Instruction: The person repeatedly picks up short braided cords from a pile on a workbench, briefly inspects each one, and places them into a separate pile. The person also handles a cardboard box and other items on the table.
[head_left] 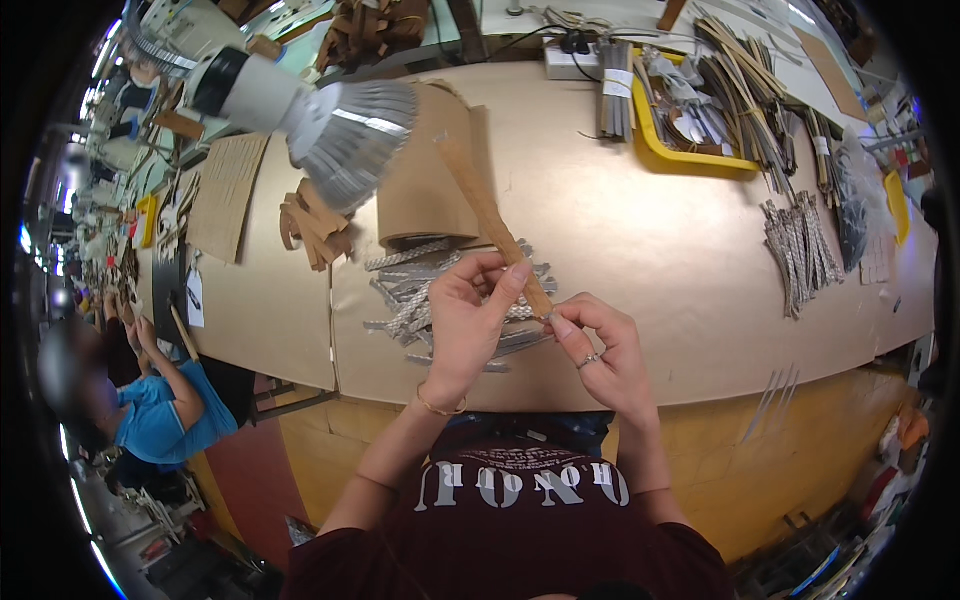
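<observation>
Above table edge (700, 375), 2 hands, left hand (462, 322) and right hand (603, 345), pinch brown strip (490, 220) at lower end, strip rising away.

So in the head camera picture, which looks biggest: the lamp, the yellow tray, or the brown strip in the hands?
1. Lamp, though it sits nearest the camera, so that may fool you.
2. Yellow tray.
3. Brown strip, long but thin.

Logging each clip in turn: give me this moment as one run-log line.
left hand: holds brown strip | right hand: pinches strip's lower end | below: pile of silver strips on table | lamp overhead
</observation>
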